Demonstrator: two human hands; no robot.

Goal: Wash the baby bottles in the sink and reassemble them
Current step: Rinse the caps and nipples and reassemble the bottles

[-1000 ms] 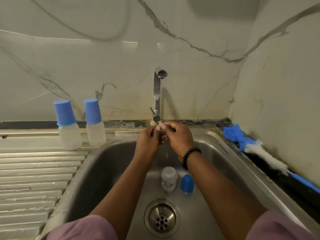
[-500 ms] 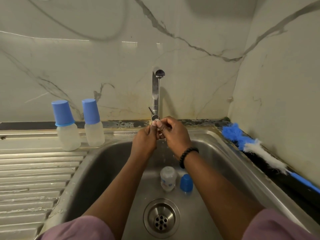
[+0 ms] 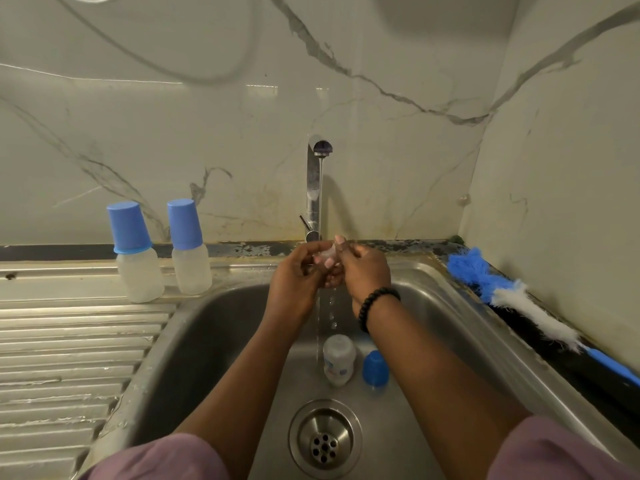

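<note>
Fingers of both hands (image 3: 329, 268) pinch clear teat (image 3: 327, 252) under tap; 2 bottles (image 3: 138, 271) done, 3rd bottle (image 3: 339, 358) + cap (image 3: 375, 368) left in sink (image 3: 207, 323).

No text, brand, number or sign can be read anywhere here. The only print is a small blue and red mark on the side of the uncapped bottle (image 3: 339, 360), which stands in the sink (image 3: 221, 327) just behind the drain (image 3: 325, 438) and just left of the loose blue cap (image 3: 375, 369); it is too small and blurred to make out.
</note>
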